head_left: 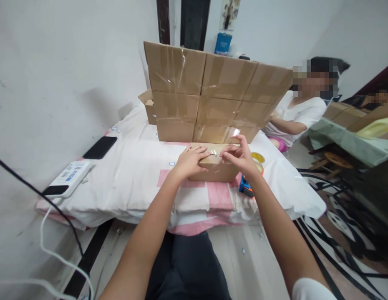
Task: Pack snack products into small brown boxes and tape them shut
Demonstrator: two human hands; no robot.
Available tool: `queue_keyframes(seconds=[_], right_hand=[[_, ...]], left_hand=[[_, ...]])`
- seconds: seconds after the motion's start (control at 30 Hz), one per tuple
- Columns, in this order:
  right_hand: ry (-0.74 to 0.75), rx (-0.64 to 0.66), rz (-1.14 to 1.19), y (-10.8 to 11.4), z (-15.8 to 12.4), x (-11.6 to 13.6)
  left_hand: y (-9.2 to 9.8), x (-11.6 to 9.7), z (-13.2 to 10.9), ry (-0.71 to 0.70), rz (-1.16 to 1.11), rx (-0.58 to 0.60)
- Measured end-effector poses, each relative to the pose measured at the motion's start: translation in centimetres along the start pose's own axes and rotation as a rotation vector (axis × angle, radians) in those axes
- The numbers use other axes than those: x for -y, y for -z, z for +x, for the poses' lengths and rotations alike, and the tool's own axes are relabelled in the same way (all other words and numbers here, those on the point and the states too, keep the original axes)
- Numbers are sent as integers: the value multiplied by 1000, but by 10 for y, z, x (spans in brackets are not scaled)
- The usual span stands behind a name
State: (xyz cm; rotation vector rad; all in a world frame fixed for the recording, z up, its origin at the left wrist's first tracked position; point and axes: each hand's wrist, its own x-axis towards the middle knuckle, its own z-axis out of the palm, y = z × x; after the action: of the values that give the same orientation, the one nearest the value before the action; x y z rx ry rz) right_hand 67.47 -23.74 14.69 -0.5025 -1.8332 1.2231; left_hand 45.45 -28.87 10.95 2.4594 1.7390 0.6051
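A small cardboard box (212,171) lies on the pink-and-white cloth (137,179) in front of me. My left hand (190,160) rests flat on the box's top, fingers stretched toward the middle seam. My right hand (239,156) is over the right part of the top, thumb and fingers pinched on a strip of clear tape (214,152) that runs along the seam. Beside my right wrist lie a tape roll (258,158) and an orange and blue tape dispenser (245,186).
A wall of stacked taped cartons (212,93) stands behind the small box. A black phone (100,147) and a white power strip (69,176) lie at the left. A seated person in white (296,114) is at the right, near a green-covered table (347,139).
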Motion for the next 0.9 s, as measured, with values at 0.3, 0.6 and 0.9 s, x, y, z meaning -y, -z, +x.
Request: queue_keyframes(seconds=[0.3,0.6,0.9], right_hand=[[58,-65,-197,-7,-24,-9],[89,-47,-237,-11,-18,-22],[67,-74,-251,-8,-15,-29]], left_hand=[[5,-5,-5,32,-2,18],[10,-14,-2,53,7,54],[-10,-21,-5,110,60,-170]])
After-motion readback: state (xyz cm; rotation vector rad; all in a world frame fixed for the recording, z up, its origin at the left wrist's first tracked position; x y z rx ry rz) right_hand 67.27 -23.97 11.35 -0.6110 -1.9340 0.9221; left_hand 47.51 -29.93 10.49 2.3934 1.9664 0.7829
